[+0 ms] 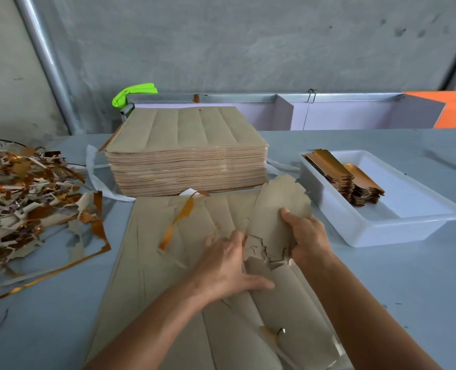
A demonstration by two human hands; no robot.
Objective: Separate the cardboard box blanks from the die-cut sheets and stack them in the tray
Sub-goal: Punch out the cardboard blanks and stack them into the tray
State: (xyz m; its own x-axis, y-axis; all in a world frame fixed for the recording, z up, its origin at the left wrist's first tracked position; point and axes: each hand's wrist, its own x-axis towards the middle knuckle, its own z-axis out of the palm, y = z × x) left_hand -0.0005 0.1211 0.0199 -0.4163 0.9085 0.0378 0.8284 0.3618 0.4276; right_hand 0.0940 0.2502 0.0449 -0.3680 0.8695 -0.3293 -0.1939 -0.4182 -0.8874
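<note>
Cardboard blank (pixel 280 206) half-torn from the die-cut sheet (pixel 152 263), lifted between both hands.

The right hand (pixel 308 236) curls around the blank's right edge, raising it; the left hand (pixel 225 265) lies flat with fingers spread, pressing the sheet down beside the tear. Thin board looks light, bendy and easily ripped, so hold near the perforation. Right of the hands a white tray (pixel 381 228) holds stacked blanks (pixel 352 177); beyond, the sheet pile (pixel 186 161); left, scrap (pixel 26 198), all on a pale blue tabletop (pixel 47 316) before a concrete wall.
</note>
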